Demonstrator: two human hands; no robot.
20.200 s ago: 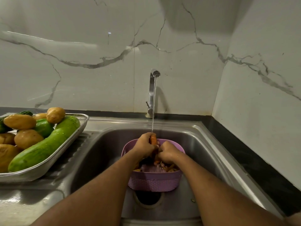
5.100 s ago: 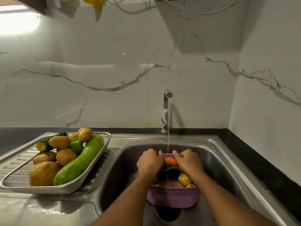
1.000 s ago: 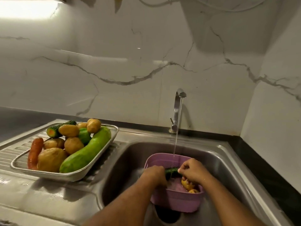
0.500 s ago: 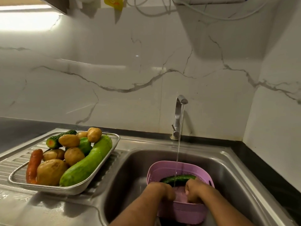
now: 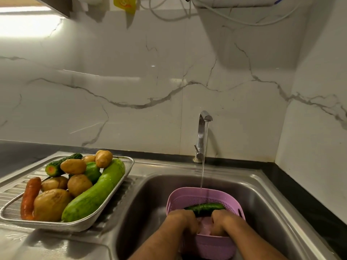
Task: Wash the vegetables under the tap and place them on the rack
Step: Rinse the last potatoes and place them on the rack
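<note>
A dark green, bumpy cucumber (image 5: pixel 205 207) lies crosswise inside the pink perforated basket (image 5: pixel 197 197) in the sink (image 5: pixel 262 199), just beside the thin stream from the tap (image 5: pixel 201 136). The left hand (image 5: pixel 183 219) and right hand (image 5: pixel 222 221) each grip one end, fingers curled round it. The fingertips are hidden behind the knuckles. On the rack (image 5: pixel 120 177) to the left lie washed potatoes, a gourd and a carrot.

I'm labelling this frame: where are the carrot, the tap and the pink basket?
carrot (image 5: pixel 30 196): head view, middle of its length.
tap (image 5: pixel 201 132): head view, upright stem.
pink basket (image 5: pixel 189 197): head view, far inner wall.
</note>
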